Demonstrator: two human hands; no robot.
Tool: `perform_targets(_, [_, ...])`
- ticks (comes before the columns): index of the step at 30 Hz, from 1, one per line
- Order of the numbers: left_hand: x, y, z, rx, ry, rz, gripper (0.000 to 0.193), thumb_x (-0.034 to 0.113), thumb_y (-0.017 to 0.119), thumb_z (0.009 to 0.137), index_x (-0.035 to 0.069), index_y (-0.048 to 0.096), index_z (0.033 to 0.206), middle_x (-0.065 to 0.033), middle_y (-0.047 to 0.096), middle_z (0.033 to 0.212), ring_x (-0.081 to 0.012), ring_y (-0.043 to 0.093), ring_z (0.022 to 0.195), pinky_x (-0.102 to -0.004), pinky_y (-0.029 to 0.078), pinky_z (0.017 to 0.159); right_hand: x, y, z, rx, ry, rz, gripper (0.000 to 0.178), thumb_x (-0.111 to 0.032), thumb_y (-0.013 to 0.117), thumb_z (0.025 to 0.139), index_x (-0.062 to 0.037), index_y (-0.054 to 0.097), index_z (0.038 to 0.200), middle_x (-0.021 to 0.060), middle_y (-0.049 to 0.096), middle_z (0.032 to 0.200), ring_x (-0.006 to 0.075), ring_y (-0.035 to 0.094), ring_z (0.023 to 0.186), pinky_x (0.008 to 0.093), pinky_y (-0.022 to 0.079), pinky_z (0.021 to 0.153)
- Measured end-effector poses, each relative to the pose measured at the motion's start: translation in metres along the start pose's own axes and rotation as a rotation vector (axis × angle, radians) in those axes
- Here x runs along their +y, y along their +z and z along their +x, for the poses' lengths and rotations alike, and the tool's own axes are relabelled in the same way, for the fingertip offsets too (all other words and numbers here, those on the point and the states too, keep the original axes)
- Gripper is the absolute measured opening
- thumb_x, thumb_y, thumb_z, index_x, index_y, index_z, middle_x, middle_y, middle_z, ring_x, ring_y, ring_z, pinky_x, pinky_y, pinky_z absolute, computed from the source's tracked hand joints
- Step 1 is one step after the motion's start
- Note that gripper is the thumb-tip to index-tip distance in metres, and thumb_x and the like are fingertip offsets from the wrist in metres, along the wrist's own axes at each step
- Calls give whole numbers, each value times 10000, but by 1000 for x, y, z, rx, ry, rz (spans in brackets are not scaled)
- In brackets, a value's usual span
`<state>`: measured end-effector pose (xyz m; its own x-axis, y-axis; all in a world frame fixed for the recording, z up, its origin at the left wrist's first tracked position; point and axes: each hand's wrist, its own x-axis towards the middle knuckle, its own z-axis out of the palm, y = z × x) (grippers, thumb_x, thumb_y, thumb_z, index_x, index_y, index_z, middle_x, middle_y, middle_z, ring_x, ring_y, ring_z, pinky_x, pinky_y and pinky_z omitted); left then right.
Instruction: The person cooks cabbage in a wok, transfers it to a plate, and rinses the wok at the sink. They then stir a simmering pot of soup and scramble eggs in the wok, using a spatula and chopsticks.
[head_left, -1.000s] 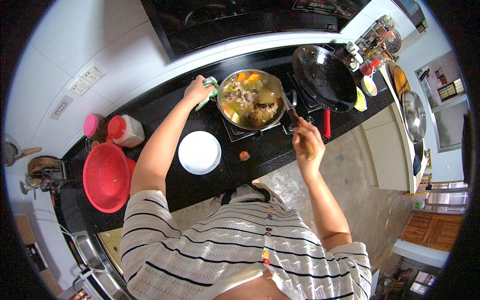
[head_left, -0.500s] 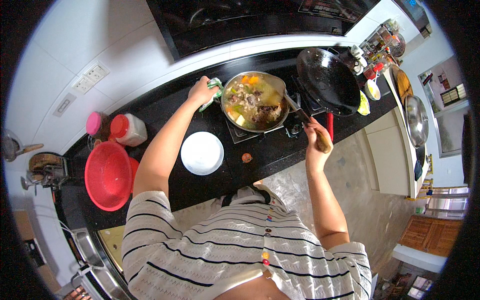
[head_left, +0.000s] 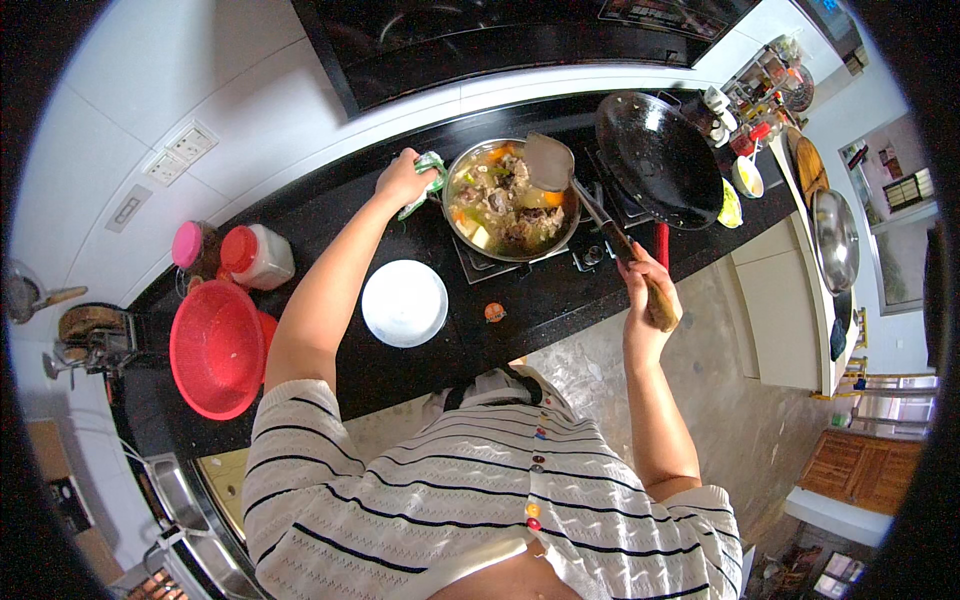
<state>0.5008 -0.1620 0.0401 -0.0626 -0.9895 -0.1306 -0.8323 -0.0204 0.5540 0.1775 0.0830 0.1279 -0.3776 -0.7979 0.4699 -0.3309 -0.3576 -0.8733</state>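
Note:
A metal pot (head_left: pixel 447 226) of soup with meat chunks, orange and pale pieces sits on the left burner of the stove. My left hand (head_left: pixel 402 180) is closed on a green and white cloth (head_left: pixel 428 183) at the pot's left rim; the cloth covers whatever lies under it there. In my right hand (head_left: pixel 650 297) is the wooden handle of a spatula (head_left: pixel 550 163). The spatula's broad metal blade is above the right part of the pot, over the soup. A white plate (head_left: pixel 405 304) lies on the black counter in front of the pot.
To the right, a black wok (head_left: pixel 660 160) with a red handle stands on the other burner. A red basin (head_left: pixel 217 350) and two lidded jars (head_left: pixel 258 257) are at the left. Beyond the wok are a small bowl (head_left: pixel 747 177) and green leaves (head_left: pixel 731 205).
The spatula blade has come up out of the soup at the pot's right side and now shows above it. My right hand has shifted slightly right and nearer me. My left hand stays put.

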Motion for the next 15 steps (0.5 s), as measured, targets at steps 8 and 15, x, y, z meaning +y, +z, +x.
perform_targets(8, [-4,0,3,-26,-23,25,586,456,654,759,45,510,1151,-190,604,1102,-333,597,1021,-408,478,850,-40,15,-4,-207,-238,-203,75,-21,684,786,-5,643,847,208,627,1101,272,639,973,338,505,848])
perform_targets(15, [-3,1,4,-38,-10,-10,587,456,661,755,43,513,1145,-194,604,1103,-338,593,1028,-412,475,855,-48,20,-16,-517,-307,-251,274,18,721,624,-63,676,882,178,575,1191,283,637,989,324,539,798])
